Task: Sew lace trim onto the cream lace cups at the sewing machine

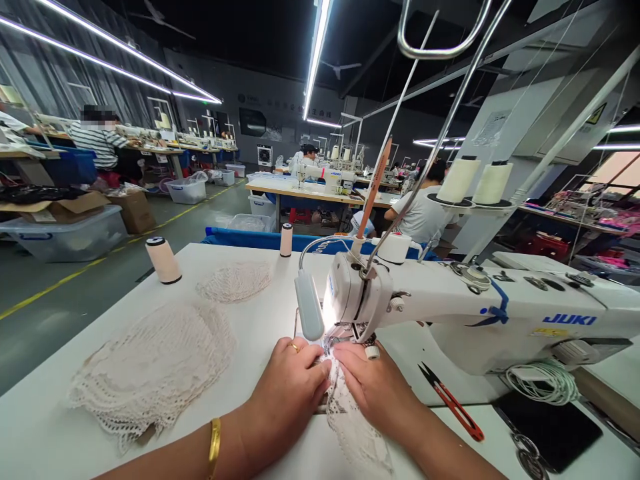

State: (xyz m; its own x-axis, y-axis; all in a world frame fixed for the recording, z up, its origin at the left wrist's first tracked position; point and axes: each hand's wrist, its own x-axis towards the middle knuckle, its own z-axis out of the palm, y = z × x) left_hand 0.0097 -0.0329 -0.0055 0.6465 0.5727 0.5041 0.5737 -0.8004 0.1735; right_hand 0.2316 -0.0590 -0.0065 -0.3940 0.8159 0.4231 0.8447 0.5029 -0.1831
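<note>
Both hands lie flat on the lace (350,417) at the bench's near edge, left hand (293,387) and right hand (373,387) flanking it, nothing pinched; its length runs toward the needle (345,333).

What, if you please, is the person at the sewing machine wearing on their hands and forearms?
Both forearms are bare, with no sleeves showing in the frame. The left hand has a gold ring on one finger, and a gold bangle sits around the left wrist. The right hand shows no ring, and its wrist no band or watch. Neither hand is gloved.
</note>
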